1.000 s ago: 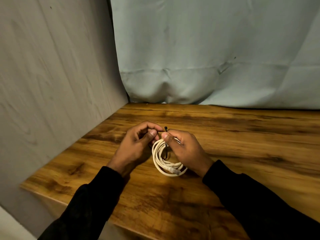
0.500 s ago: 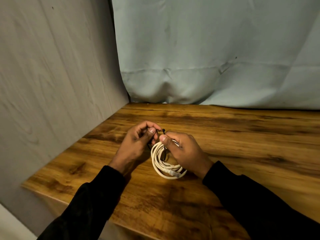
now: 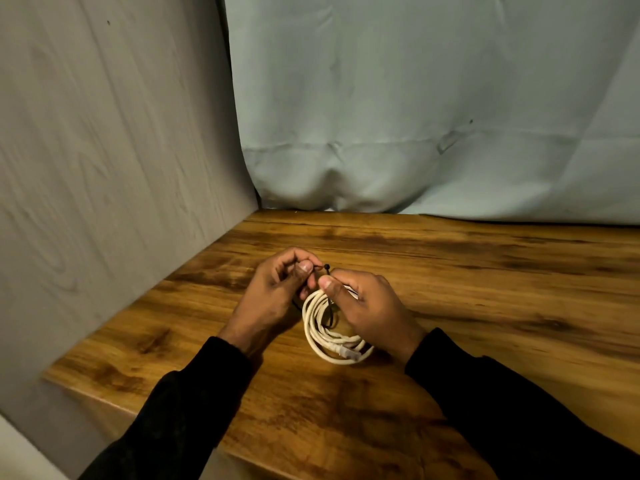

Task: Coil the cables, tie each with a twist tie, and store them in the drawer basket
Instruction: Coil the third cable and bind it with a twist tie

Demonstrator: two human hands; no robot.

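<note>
A coiled white cable (image 3: 322,336) with a clear plug at its lower edge hangs just above the wooden table (image 3: 485,289). My right hand (image 3: 367,308) grips the top of the coil, thumb pressed on the strands. A thin black twist tie (image 3: 327,270) sticks up between my two thumbs and runs down through the coil. My left hand (image 3: 277,296) pinches one end of that tie between thumb and curled fingers. No drawer basket is in view.
A grey wood-grain panel (image 3: 104,168) walls off the left side of the table. A pale blue cloth (image 3: 433,116) hangs behind the far edge. The table's near-left corner and front edge lie close below my forearms.
Both hands have drifted slightly left with the coil. The tie's upright end has shifted from above my right thumb toward my left thumb, which now pinches it closer.
</note>
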